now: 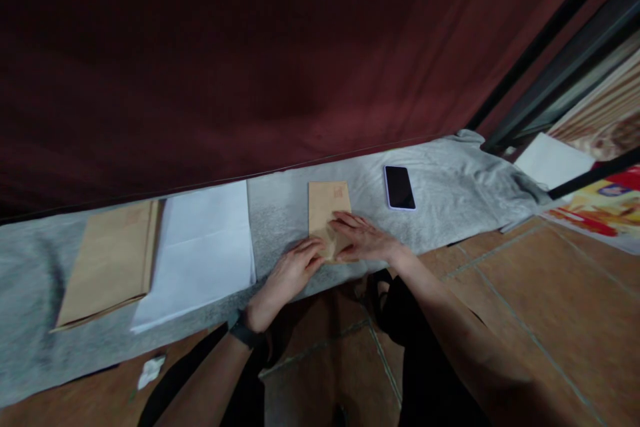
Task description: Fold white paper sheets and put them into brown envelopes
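A small brown paper envelope [325, 203] lies flat on the grey cloth, with reddish print near its upper right corner. My left hand [295, 265] rests at its lower left edge, fingertips touching the paper. Across its lower right part lies my right hand [365, 240], fingers stretched out and spread on the surface. Both palms face down and neither hand grips anything that I can see. The lower part of the envelope is partly covered by my fingers. A dark band circles my left wrist.
Left of my hands lie a stack of white paper [205, 253] and larger brown envelopes [110, 260]. A phone [400, 187] lies to the right on the grey cloth [455, 180]. Dark red fabric [280, 67] rises behind. Crumpled white tissue [151, 371] lies on the tiled floor.
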`<control>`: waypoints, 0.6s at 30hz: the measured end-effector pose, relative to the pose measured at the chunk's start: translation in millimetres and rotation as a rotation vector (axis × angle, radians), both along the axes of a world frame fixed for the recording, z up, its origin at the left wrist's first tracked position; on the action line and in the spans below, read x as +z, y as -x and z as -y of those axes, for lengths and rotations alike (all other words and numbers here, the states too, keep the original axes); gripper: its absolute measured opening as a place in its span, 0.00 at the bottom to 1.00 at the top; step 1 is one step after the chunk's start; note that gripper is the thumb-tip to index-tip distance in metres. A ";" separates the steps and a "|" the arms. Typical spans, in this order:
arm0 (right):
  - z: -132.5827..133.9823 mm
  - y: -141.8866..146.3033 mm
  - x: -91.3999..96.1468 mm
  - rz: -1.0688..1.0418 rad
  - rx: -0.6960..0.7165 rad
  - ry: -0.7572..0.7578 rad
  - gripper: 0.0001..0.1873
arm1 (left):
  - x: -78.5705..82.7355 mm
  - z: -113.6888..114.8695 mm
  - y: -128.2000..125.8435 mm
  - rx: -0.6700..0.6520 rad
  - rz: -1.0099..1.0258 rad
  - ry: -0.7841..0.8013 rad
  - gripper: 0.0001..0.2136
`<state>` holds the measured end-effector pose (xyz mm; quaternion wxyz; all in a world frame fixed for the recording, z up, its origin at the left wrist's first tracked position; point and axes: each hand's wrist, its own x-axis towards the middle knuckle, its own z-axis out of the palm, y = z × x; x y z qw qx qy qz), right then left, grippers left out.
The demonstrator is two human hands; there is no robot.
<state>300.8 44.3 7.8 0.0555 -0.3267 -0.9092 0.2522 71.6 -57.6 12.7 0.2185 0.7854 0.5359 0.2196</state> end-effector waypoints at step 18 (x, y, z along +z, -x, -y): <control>-8.9 5.2 1.2 -0.186 -0.037 -0.059 0.20 | -1.7 -19.9 1.2 -0.028 -0.002 -0.021 0.11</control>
